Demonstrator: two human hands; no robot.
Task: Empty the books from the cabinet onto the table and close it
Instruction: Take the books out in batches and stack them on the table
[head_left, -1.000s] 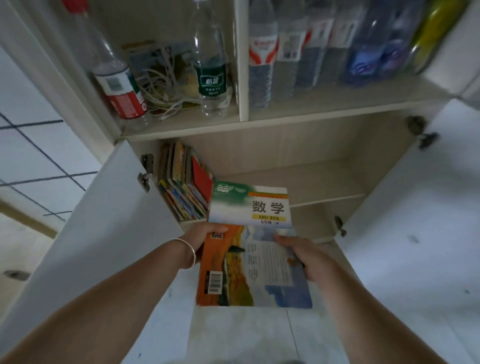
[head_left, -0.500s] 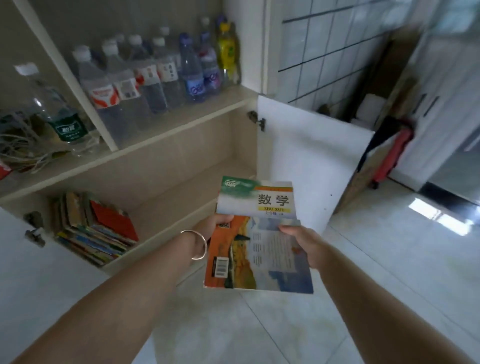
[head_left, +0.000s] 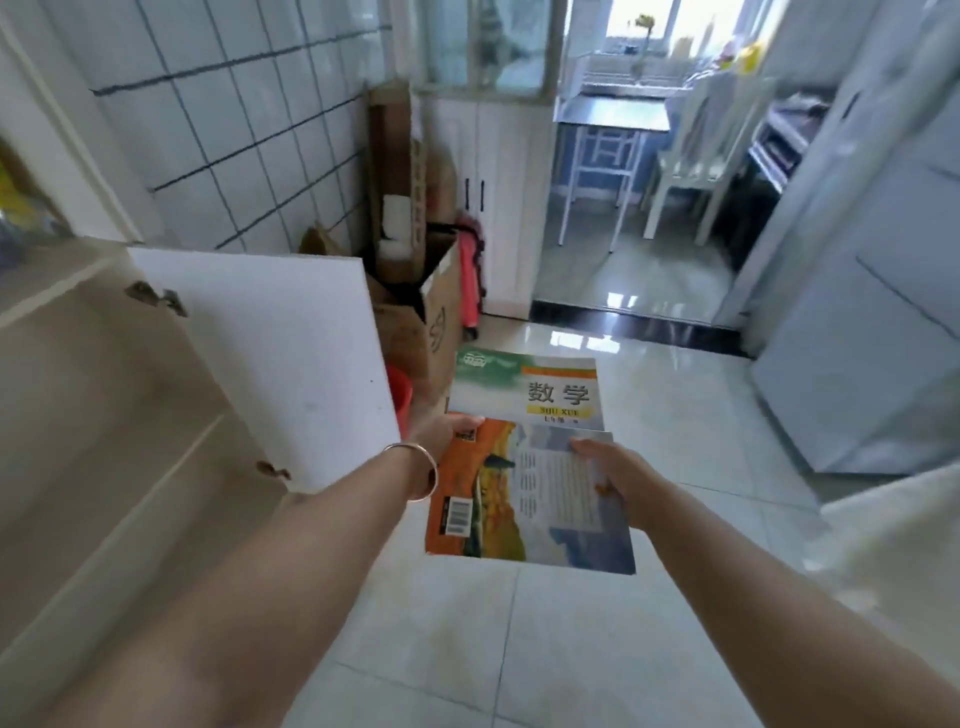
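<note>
Left hand (head_left: 445, 432) and right hand (head_left: 607, 470) gripping opposite edges of two stacked books (head_left: 530, 457), held over the tiled floor (head_left: 519, 649), open white cabinet door (head_left: 280, 358) just left, cabinet (head_left: 93, 395) beyond

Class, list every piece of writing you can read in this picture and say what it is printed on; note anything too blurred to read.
"数学": large characters on the cover of the upper book.
"SHU XUE": yellow strip under those characters.
Small line below the strip: too blurred to read.
Barcode and text block on the lower book: too small to read.
Round mark on the cardboard box: unreadable.
</note>
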